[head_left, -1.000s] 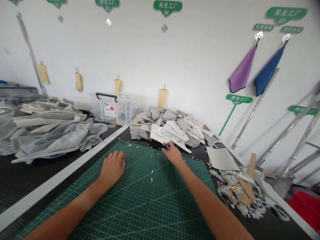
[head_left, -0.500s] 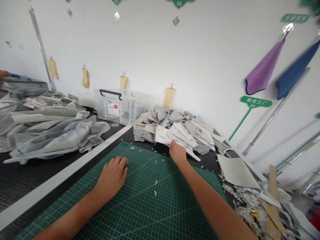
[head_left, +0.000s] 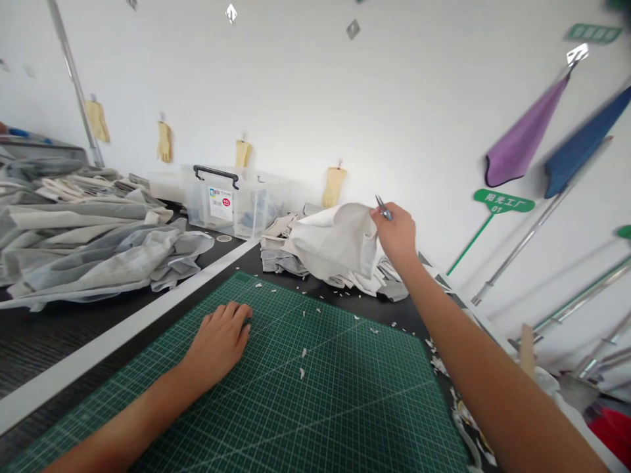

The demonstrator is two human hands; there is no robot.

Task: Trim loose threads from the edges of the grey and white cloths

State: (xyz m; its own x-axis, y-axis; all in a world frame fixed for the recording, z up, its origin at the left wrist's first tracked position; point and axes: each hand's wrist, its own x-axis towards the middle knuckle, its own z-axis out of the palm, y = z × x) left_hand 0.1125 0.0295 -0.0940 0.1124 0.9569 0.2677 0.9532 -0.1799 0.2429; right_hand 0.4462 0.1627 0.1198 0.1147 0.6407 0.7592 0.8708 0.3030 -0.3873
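Observation:
My left hand (head_left: 221, 338) rests on the green gridded cutting mat (head_left: 315, 407), its fingers loosely bent and nothing visible in them. Over the far edge of the mat, my right hand (head_left: 397, 231) pinches the corner of a pale grey-white fabric piece (head_left: 335, 240). A small pair of metal thread snips (head_left: 383, 209) sticks up from the same hand, tips pointing up. The piece hangs and billows leftward above a heap of pale fabric pieces (head_left: 280, 261), hiding part of it. White scraps (head_left: 302, 373) lie scattered on the mat.
At the left lies a large pile of grey fabric (head_left: 108, 243). A clear plastic box (head_left: 217, 200) with a black handle stands against the wall. Trimmings (head_left: 461, 410) and a wooden strip (head_left: 527, 348) lie at the right, partly behind my right forearm.
My right hand has risen and moved right, lifting the fabric piece off the heap, and the snips now show. My left hand has stayed on the mat. The view has shifted slightly.

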